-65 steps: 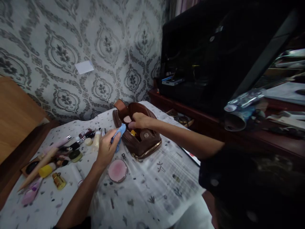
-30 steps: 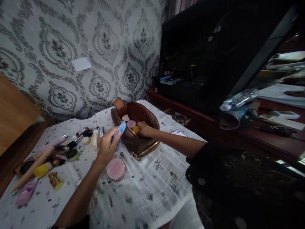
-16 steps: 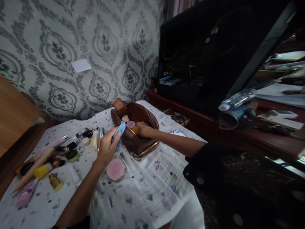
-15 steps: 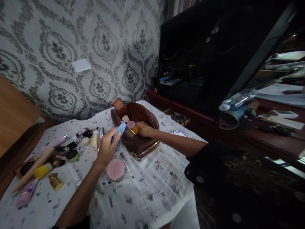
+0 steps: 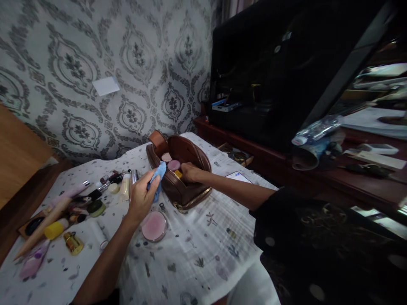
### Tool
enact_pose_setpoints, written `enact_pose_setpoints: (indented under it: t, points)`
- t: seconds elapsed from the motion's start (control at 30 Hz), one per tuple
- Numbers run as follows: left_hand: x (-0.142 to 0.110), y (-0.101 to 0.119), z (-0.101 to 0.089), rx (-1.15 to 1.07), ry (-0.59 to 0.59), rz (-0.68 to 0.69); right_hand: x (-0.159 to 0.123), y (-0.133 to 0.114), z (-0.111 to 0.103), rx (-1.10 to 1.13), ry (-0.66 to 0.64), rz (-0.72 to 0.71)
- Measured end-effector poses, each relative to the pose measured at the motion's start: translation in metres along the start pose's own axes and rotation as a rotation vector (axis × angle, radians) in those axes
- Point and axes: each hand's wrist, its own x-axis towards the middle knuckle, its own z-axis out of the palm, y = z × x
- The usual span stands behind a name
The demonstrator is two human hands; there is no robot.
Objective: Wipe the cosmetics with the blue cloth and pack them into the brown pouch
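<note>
A brown leather pouch (image 5: 187, 190) lies open on a table covered with patterned white paper (image 5: 203, 245). My right hand (image 5: 190, 173) reaches into its opening, fingers curled among small round pink and yellow items; what they grip is hidden. My left hand (image 5: 141, 197) hovers just left of the pouch, closed on a light blue cloth (image 5: 158, 176). A round pink compact (image 5: 154, 226) lies on the paper right below that hand.
Several cosmetics, tubes, brushes and a small gold bottle (image 5: 73, 242) are strewn at the left. A phone (image 5: 238, 176) lies right of the pouch. A dark wooden shelf (image 5: 318, 178) with a black screen (image 5: 286, 63) and a plastic bottle (image 5: 314, 135) stands behind.
My right hand has gone from the pouch's top rim down into its opening. The left hand keeps hold of the blue cloth with little movement.
</note>
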Motion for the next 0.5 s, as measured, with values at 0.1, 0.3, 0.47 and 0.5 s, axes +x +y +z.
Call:
enact_pose_setpoints:
  t: [0.1,0.3,0.47,0.5]
  points:
    - [-0.0002,-0.0006,-0.0001,-0.001,0.001,0.012,-0.0033,-0.0020,-0.0003,0.009,0.024,0.015]
    - [-0.0005,-0.0044,0.0009,0.001,-0.001,0.010,-0.0047,-0.0019,-0.0003,0.011,0.050,0.020]
    - [-0.0005,-0.0051,0.0022,0.000,0.005,0.015,0.0011,0.0027,0.0047,0.025,0.043,-0.005]
    - [-0.0006,-0.0049,0.0024,-0.002,0.006,0.011,0.0024,0.0031,0.0059,0.030,0.044,-0.007]
